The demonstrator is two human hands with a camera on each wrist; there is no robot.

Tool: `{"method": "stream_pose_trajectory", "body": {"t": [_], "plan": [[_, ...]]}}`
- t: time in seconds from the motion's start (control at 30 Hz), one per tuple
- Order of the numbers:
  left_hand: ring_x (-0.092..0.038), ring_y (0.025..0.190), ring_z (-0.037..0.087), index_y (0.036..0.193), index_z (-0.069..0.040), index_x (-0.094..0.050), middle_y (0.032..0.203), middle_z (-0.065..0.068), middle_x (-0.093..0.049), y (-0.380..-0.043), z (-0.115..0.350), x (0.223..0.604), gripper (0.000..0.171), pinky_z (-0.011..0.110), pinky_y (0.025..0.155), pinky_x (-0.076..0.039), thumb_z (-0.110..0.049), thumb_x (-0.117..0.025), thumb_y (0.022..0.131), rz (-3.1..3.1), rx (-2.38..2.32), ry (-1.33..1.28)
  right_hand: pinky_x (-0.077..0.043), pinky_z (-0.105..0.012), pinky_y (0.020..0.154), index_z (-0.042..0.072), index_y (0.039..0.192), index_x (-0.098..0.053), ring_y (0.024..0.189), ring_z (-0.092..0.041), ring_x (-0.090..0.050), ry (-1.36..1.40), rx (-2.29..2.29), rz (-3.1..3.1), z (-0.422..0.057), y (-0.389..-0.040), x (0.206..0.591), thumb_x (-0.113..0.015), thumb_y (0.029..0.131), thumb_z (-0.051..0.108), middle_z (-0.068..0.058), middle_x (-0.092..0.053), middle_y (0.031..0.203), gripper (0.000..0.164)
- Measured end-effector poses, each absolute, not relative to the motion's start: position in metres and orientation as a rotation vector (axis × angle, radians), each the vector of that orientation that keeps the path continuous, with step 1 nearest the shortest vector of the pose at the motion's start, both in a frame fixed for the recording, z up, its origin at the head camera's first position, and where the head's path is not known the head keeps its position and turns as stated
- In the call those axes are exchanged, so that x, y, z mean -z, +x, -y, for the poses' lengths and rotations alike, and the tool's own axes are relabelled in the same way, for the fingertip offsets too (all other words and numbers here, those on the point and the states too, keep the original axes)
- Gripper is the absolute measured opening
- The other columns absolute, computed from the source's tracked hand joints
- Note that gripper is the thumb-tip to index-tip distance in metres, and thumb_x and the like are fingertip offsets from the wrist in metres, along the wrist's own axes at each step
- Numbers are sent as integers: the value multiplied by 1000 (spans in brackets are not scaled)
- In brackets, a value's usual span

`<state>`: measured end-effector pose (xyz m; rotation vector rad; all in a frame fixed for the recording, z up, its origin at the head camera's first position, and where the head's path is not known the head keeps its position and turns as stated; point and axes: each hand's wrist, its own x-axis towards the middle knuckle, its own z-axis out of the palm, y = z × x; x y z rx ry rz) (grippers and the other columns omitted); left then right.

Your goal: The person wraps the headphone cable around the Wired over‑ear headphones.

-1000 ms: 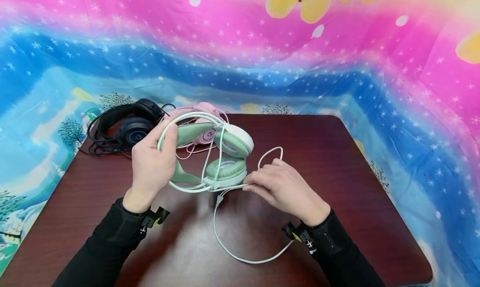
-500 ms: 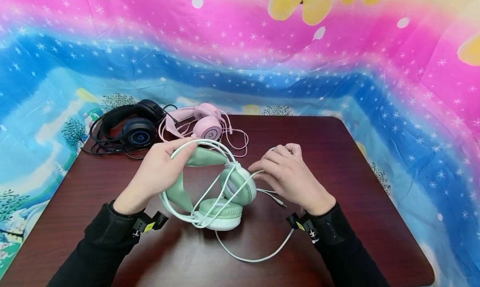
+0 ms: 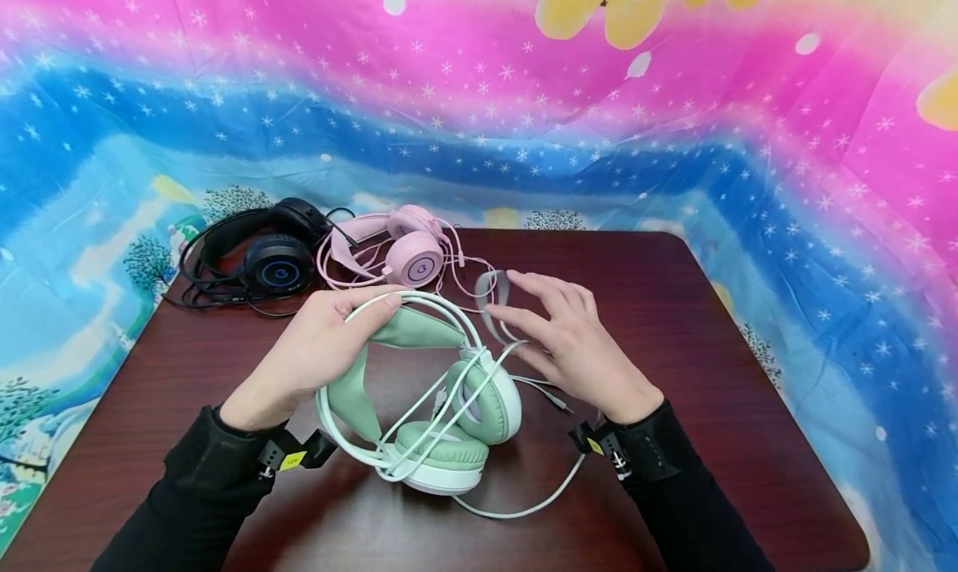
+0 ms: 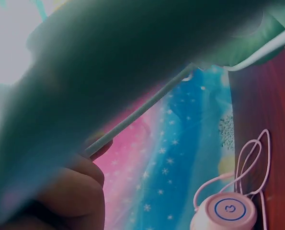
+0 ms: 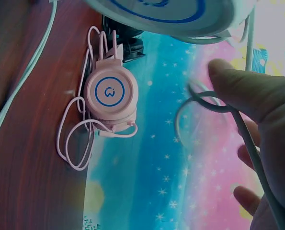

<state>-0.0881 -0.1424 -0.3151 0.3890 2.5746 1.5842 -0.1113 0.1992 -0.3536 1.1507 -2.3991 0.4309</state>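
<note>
My left hand (image 3: pixel 318 352) grips the headband of mint-green headphones (image 3: pixel 500 401) over the middle of the table. Several turns of pale cable cross the two ear cups. In the left wrist view, the blurred green head pad (image 4: pixel 108 72) covers most of the frame, above my curled fingers (image 4: pixel 82 187). My right hand (image 3: pixel 580 352) is beside the right ear cup, fingers spread and thumb apart from them. A blurred loop of the headphone cable (image 5: pixel 250 139) runs along this hand and curls out past the thumb. A plug end (image 3: pixel 557 403) lies under the right hand.
Black headphones (image 3: pixel 277 260) and pink headphones (image 3: pixel 415 258) with a loose cable lie at the back left of the dark wood table (image 3: pixel 711 439). A slack length of pale cable (image 3: pixel 539 505) curves toward my right wrist. A patterned cloth (image 3: pixel 479 115) hangs behind.
The headphones have come down and toward me, uncovering the pink pair. My right hand took the cable across the ear cups, then its fingers spread, with the cable loop now swinging by the fingertips.
</note>
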Motion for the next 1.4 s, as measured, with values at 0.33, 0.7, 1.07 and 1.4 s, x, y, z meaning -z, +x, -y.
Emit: {"method": "stream_pose_trajectory", "body": {"t": [0.33, 0.7, 1.07, 1.4], "plan": [[-64, 129, -1, 137, -31, -78, 135, -10, -78, -89, 148, 316, 33, 16, 104, -49, -45, -59, 114, -2474, -1650, 357, -52, -47, 98, 19, 103, -75, 117, -23, -68, 1165, -594, 2425, -199, -115, 358, -91, 90, 9, -1, -74, 125, 23], [-69, 110, 4, 138, -31, -78, 128, -10, -78, -88, 150, 314, 35, 20, 91, -54, -49, -60, 113, -2404, -1681, 297, -54, -26, 84, 28, 118, -81, 98, -5, -67, 1168, -1175, 2576, -204, -112, 364, -75, 107, 16, 13, -76, 112, 18], [-38, 55, 6, 139, -21, -76, 79, -8, -61, -92, 148, 326, 37, 22, 52, -33, -44, -62, 113, -1987, -1953, 217, -57, -26, 80, 14, 138, -76, 87, -13, -70, 1090, -1251, 2507, -190, -119, 374, -61, 109, -4, 2, -73, 100, 38], [-29, 54, 9, 132, -19, -74, 74, -6, -50, -92, 146, 328, 34, 28, 54, -18, -44, -60, 114, -1706, -2146, 154, -45, -47, 110, 25, 131, -80, 118, -18, -69, 929, -1050, 2641, -184, -121, 394, -68, 107, 10, 6, -79, 126, 31]]}}
